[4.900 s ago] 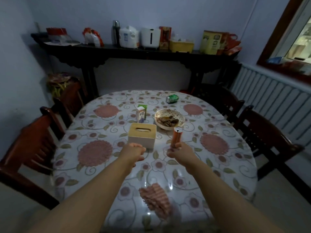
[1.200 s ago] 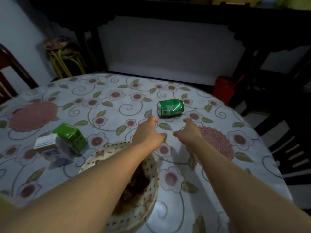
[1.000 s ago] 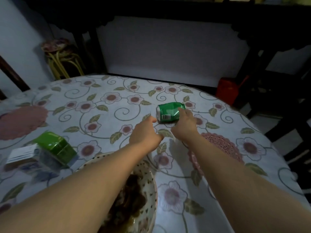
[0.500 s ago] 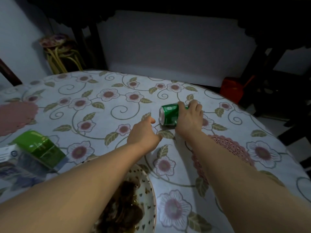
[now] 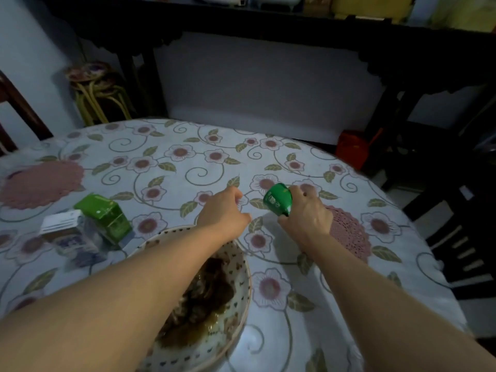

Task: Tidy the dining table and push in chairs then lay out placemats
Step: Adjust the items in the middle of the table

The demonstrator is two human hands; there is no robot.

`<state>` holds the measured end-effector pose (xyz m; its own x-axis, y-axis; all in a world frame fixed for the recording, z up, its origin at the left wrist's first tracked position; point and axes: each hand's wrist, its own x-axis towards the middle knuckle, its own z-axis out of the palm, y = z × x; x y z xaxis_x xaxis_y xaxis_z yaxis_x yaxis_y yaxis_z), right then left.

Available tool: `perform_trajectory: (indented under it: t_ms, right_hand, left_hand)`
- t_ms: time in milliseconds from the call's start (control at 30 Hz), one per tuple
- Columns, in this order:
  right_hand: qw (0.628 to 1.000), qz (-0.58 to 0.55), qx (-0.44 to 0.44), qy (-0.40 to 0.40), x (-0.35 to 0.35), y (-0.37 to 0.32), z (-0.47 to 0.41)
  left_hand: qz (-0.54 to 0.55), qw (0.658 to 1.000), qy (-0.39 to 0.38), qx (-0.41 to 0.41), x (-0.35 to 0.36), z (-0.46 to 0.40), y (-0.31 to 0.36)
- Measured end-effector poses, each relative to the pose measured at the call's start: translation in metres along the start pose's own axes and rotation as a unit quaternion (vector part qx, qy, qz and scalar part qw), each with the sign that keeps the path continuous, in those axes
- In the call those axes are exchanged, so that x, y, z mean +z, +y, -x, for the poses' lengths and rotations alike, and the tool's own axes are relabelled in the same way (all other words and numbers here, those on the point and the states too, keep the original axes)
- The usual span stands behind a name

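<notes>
Right now the right hand [image 5: 306,218] is wrapped tight around the side of the green can [image 5: 277,199], tipped just above the worktop [image 5: 188,167], which looks light, thin and easy to dent, while the left hand [image 5: 224,210] is curled shut and holds nothing.

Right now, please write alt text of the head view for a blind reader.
The right hand grips a green can over a floral tablecloth. The left hand hovers loosely closed beside it, above a bowl of dark food.
</notes>
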<state>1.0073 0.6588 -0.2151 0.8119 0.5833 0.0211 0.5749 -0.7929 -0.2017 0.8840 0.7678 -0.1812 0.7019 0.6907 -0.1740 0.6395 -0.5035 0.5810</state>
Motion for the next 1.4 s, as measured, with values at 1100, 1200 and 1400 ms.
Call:
perform_trajectory:
  t_ms: [1100, 1200, 1400]
  right_hand:
    - [0.970, -0.224, -0.075, -0.054, -0.118, -0.169, 0.414]
    - [0.981, -0.159, -0.071, -0.084, -0.095, -0.177, 0.418]
    - [0.983, -0.076, -0.101, -0.130, -0.032, -0.195, 0.423]
  left_hand:
    - [-0.030, 0.994, -0.059, 0.088, -0.148, 0.373, -0.150]
    - [-0.024, 0.997, -0.016, 0.066, -0.151, 0.380, -0.166]
    - [-0.014, 1.000, 0.006, -0.005, -0.146, 0.388, -0.211]
